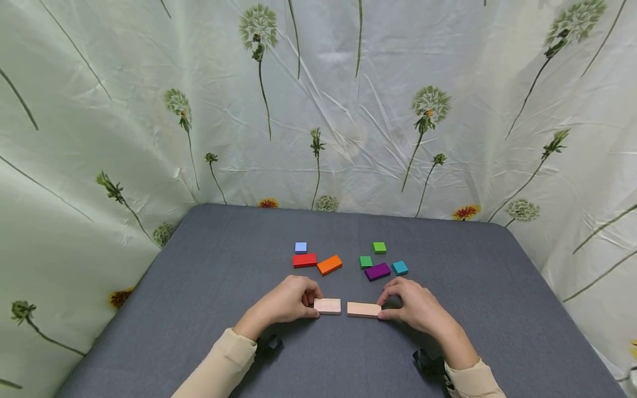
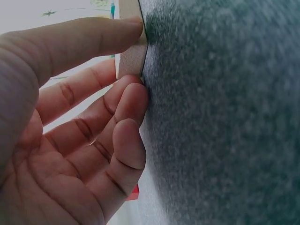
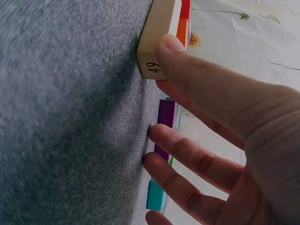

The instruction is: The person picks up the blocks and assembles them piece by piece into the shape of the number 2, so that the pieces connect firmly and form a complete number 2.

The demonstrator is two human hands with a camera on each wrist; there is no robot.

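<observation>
Two plain wooden blocks lie end to end on the grey table, a small gap between them. My left hand (image 1: 292, 298) pinches the outer end of the left wooden block (image 1: 327, 306) between thumb and fingers. At the right wooden block (image 1: 363, 310), my right hand (image 1: 415, 305) pinches its outer end the same way. The right wrist view shows the number 49 on the end of that wooden block (image 3: 152, 65), with the thumb pressed on its side. In the left wrist view the thumb lies across the left block (image 2: 129, 58), the lower fingers loosely bent beneath.
Beyond the hands lie a light blue block (image 1: 301, 248), a red block (image 1: 304, 261) and an orange block (image 1: 329, 265). To their right are two green blocks (image 1: 380, 247), a purple block (image 1: 377, 272) and a teal block (image 1: 400, 268). A flowered curtain (image 1: 348, 110) hangs behind the table (image 1: 239, 237).
</observation>
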